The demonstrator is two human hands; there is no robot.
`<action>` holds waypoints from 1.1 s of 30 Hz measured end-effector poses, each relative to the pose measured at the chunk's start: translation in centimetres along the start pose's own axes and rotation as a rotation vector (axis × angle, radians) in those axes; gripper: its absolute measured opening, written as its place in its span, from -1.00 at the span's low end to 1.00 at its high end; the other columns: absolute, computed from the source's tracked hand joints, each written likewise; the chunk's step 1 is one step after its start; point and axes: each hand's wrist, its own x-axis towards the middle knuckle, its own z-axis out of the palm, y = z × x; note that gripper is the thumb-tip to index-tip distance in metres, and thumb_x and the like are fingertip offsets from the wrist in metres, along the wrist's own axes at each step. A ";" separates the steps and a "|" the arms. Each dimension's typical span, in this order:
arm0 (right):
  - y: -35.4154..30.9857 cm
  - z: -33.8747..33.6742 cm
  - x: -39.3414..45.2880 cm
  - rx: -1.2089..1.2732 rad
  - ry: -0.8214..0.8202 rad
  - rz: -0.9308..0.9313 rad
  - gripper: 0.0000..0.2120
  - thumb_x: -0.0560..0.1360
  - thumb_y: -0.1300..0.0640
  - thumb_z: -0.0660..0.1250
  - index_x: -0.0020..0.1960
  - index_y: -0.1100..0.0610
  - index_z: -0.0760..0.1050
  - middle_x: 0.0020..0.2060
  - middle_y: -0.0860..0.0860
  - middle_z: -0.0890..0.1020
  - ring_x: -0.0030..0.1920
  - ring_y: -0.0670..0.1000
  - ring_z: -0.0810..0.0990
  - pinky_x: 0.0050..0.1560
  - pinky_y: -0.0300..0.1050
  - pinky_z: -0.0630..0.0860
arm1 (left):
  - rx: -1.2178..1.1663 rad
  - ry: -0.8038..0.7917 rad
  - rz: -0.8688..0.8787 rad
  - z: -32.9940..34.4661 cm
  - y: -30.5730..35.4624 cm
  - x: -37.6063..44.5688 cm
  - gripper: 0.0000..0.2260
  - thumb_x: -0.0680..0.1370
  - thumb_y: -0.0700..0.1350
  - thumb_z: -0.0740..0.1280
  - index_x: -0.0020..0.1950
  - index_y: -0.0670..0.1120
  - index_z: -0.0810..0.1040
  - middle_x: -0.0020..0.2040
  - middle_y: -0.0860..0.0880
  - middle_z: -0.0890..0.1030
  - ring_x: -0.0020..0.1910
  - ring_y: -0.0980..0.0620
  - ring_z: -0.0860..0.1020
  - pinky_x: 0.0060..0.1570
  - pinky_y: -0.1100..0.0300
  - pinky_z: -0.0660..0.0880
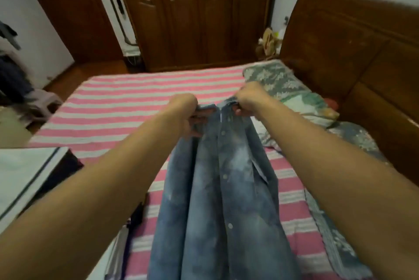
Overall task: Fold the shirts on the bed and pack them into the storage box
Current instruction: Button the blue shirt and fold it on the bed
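Denim shirt (224, 189) | left hand (188, 112), right hand (247, 100) grip collar, arms outstretched

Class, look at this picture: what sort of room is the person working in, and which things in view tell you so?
Most likely a home bedroom: a bed with a pink striped sheet, a wooden headboard and a wooden wardrobe behind it.

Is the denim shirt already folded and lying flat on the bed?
No: both the left hand and the right hand hold the denim shirt up by its collar, hanging unfolded.
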 end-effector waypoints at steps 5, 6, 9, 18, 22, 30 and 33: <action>29.0 14.5 5.6 -0.527 -0.407 0.064 -0.32 0.66 -0.09 0.17 0.64 0.15 -0.03 0.57 0.16 0.21 0.54 0.19 0.23 0.49 0.07 0.24 | 0.429 -0.103 0.039 1.4 -30.3 14.3 -0.65 0.69 -0.09 0.21 0.47 0.09 0.33 0.00 -0.07 0.59 -0.13 -0.09 0.55 -0.17 0.12 0.43; 35.1 16.9 5.3 -0.647 -0.480 0.065 -0.29 0.66 -0.14 0.15 0.65 0.08 -0.08 0.61 0.15 0.08 0.59 0.18 0.10 0.55 0.08 0.10 | 0.554 -0.156 0.083 1.3 -36.7 15.1 -0.58 0.69 -0.03 0.19 0.56 0.05 0.29 0.20 -0.07 0.61 0.07 -0.13 0.60 0.03 0.10 0.46; 50.0 22.3 3.5 -1.005 -0.506 -0.025 -0.34 0.64 -0.25 0.07 0.64 -0.10 -0.07 0.63 0.10 -0.13 0.61 0.20 -0.17 0.58 0.15 -0.16 | 1.016 -0.259 0.388 0.7 -53.3 16.4 -0.39 0.60 0.21 0.04 0.49 -0.13 0.46 0.45 -0.20 0.49 0.41 -0.28 0.45 0.39 0.08 0.23; 57.7 26.2 1.5 -1.109 -0.150 -0.281 -0.14 0.41 -0.46 -0.27 0.63 -0.13 -0.03 0.63 0.01 -0.02 0.61 0.15 -0.11 0.58 0.16 -0.08 | 1.201 0.033 0.830 0.6 -65.1 18.2 -0.51 0.64 0.23 0.06 0.43 -0.01 0.46 0.41 -0.10 0.44 0.42 -0.19 0.36 0.44 -0.07 0.21; 55.7 27.2 -2.7 -1.010 -0.028 -0.258 -0.26 0.38 -0.41 -0.03 0.41 -0.02 0.35 0.31 0.04 0.34 0.36 0.18 0.29 0.43 0.10 0.20 | 1.235 0.141 0.895 1.0 -64.2 14.8 -0.72 0.62 0.14 0.12 -0.02 -0.02 0.49 -0.07 -0.05 0.48 -0.03 -0.17 0.50 -0.03 -0.08 0.37; 57.0 24.7 -14.5 -1.173 0.031 -0.177 -0.62 0.52 0.02 0.23 0.30 0.13 0.42 0.25 0.15 0.49 0.26 0.22 0.44 0.22 0.07 0.36 | 1.326 -0.076 0.705 0.8 -66.1 4.2 -0.74 0.62 0.12 0.26 0.11 -0.07 0.45 0.07 -0.14 0.56 0.09 -0.25 0.55 -0.05 -0.06 0.48; 57.0 23.7 -16.4 -1.099 -0.021 -0.214 -0.70 0.56 0.14 0.19 0.27 0.11 0.42 0.18 0.14 0.60 0.19 0.21 0.55 0.13 0.05 0.41 | 1.302 -0.234 0.629 0.4 -64.6 2.5 -0.84 0.65 0.00 0.26 0.03 -0.09 0.49 0.05 -0.17 0.62 0.07 -0.25 0.57 -0.07 0.00 0.42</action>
